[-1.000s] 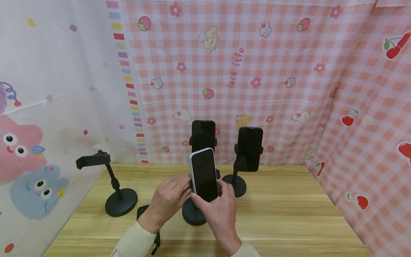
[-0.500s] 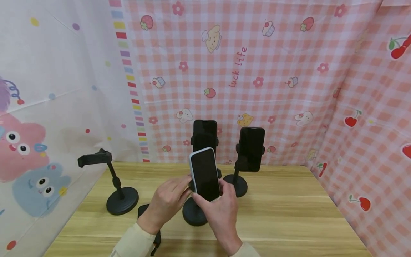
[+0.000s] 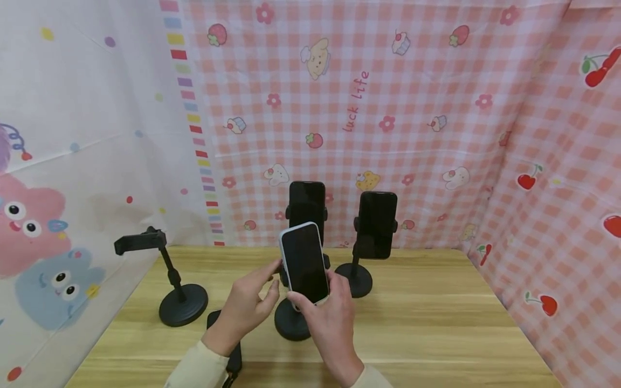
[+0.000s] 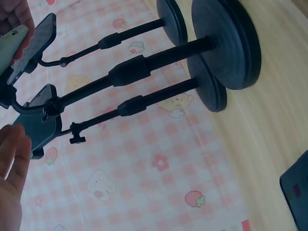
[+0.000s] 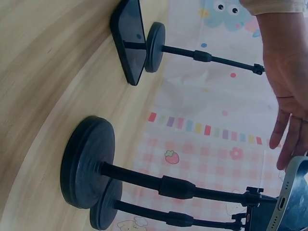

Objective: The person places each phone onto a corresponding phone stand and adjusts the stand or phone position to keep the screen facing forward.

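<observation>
In the head view a phone [image 3: 305, 264] with a pale blue case and dark screen stands tilted in front of a black phone stand [image 3: 292, 322]. My right hand [image 3: 332, 318] grips its lower end, thumb at the lower left corner and fingers along the right edge. My left hand [image 3: 247, 296] is at the phone's left side, fingers extended and thumb apart; whether the fingertips touch the holder clamp is unclear. In the left wrist view the left hand [image 4: 12, 178] shows below the stand's holder. The right wrist view shows the phone's bottom edge [image 5: 283, 204].
Two more stands bear black phones, one behind [image 3: 307, 202] and one at the right [image 3: 378, 225]. An unloaded stand [image 3: 181, 304] is at the left. Partly under my left forearm lies another dark phone [image 3: 235, 358] on the wooden table [image 3: 436, 328]. Patterned cloth [image 3: 417, 81] encloses the back and sides.
My left hand has drawn back leftward from the phone's edge, its thumb spreading away from the fingers. The phone has shifted slightly left with my right hand still gripping it.
</observation>
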Available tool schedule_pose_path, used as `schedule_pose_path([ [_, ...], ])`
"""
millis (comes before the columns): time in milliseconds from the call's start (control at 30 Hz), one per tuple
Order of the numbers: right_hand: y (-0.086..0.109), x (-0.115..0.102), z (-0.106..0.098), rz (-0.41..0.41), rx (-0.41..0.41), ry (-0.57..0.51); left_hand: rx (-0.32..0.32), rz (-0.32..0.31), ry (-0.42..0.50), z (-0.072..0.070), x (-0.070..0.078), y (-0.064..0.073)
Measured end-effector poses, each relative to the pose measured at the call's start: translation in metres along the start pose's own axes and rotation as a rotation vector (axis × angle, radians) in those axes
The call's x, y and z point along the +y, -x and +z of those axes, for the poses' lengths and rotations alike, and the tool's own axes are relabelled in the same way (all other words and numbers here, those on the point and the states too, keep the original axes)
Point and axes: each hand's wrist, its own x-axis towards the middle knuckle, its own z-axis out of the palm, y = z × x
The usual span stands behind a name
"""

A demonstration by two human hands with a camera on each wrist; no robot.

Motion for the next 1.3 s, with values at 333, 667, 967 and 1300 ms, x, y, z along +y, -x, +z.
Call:
schedule_pose_path([
  [333, -0.011, 0.004, -0.006, -0.033, -0.022, -0.026, -0.140, -0.438, 0.135, -0.001, 0.013, -0.012],
  [667, -0.035, 0.004, -0.017, -0.147, -0.177, -0.151, -0.116, -0.474, 0.098, 0.001, 0.011, -0.017],
  [967, -0.036, 0.001, -0.017, -0.051, -0.244, -0.152, -0.176, -0.481, 0.137, -0.004, 0.005, -0.017],
  [1300, -0.031, -0.005, -0.014, -0.030, -0.278, -0.184, -0.167, -0.485, 0.120, -0.005, -0.002, -0.014],
])
